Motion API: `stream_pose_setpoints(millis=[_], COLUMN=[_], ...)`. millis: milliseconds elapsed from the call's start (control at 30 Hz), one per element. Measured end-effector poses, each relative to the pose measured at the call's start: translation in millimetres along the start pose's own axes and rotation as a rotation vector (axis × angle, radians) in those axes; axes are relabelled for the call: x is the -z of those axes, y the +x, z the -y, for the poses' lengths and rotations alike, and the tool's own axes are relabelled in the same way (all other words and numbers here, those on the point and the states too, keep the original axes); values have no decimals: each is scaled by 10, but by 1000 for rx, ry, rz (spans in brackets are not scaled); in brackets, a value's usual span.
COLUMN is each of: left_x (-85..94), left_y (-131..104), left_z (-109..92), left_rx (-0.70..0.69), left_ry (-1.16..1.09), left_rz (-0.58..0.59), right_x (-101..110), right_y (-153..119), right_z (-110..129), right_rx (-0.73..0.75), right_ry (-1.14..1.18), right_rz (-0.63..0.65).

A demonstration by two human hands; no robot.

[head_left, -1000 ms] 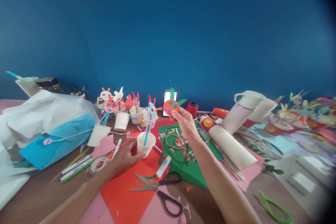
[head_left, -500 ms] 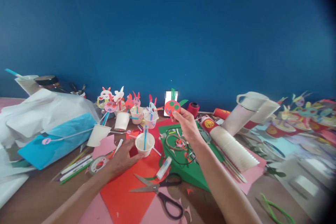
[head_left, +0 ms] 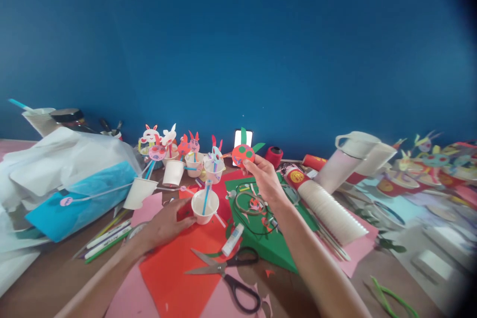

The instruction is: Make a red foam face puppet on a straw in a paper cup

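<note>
An orange round paper face with green eye dots and two green ears is pinched by the fingertips of my right hand. It is held up in front of a phone with a bright screen. My left hand lies at the left side of a white paper cup; its thumb and fingers are apart, with the thumb tip close to the cup's wall. A blue straw stands tilted inside that cup. Black-handled scissors lie spread on red paper, by a white glue tube.
Cups with paper animal faces stand at the back left. Green paper carries scraps and cord. To the right are stacked paper cups, a jug and a green wire. Markers and a plastic bag lie left.
My left hand has slid slightly left, its thumb drawing back from the cup's front. The orange face has shifted a little left in my right hand's hold.
</note>
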State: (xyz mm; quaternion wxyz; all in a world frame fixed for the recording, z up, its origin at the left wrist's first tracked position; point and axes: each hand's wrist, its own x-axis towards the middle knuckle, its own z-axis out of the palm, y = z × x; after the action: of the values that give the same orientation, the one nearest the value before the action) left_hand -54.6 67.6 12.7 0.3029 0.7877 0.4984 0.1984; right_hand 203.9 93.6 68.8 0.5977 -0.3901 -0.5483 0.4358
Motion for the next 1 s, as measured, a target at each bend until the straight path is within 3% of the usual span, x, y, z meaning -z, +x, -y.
stream_pose_setpoints(millis=[400,533,767,900,1000], left_x=[292,362,316,361,358], left_y=[-102,-74,-71,-202,-265], left_z=[98,80,10,-246,-451], left_rx=[159,121,170,109,-1], left_ry=[-110,-138,-415,-475,-332], left_rz=[87,-15,-262,-361,-353], right_x=[-41,-66,-88,-54,-26], right_y=[-11,-12,-19,-14,-8], right_z=[-32,-60,-67,-39,-26], right_rx=[-33,-39,-47,-44,-36], right_ry=[-5,15,11,-28,-35], right_rz=[21,31,54,41,23])
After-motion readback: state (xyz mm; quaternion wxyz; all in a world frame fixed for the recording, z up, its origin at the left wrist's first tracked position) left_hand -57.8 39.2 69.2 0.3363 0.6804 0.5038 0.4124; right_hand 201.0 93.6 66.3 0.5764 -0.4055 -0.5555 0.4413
